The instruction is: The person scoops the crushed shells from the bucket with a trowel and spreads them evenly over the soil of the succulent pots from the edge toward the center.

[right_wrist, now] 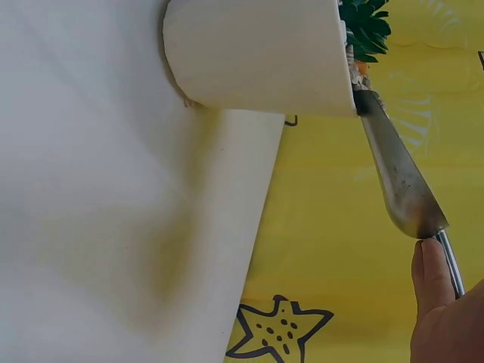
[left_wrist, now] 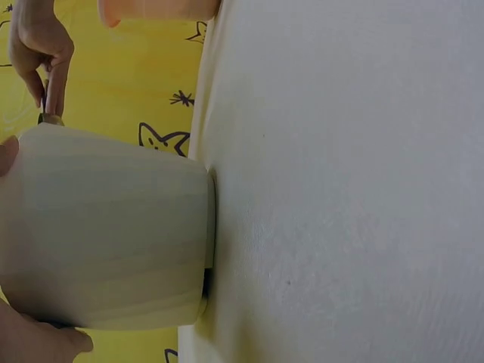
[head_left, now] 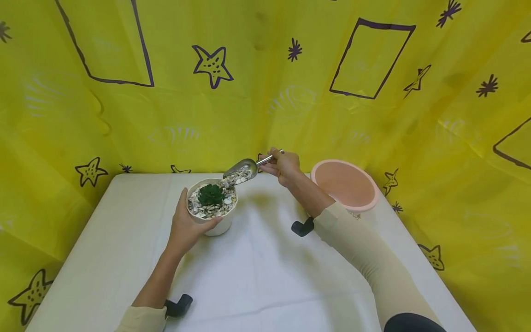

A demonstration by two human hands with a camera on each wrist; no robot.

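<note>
A white plant pot stands on the table, holding a green succulent amid pale pebbles. My left hand grips it near the rim, thumb in front and fingers round the left side. In the left wrist view the pot wall fills much of the left half. My right hand holds a metal scoop by its thin handle. Pebbles lie in the scoop, and its tilted lip is at the pot's right rim. The right wrist view shows the scoop from below, its tip against the rim.
A pink tub stands at the table's back right, partly behind my right forearm. White cloth covers the table. A yellow patterned curtain hangs right behind the back edge and along both sides. Black camera mounts jut from both wrists.
</note>
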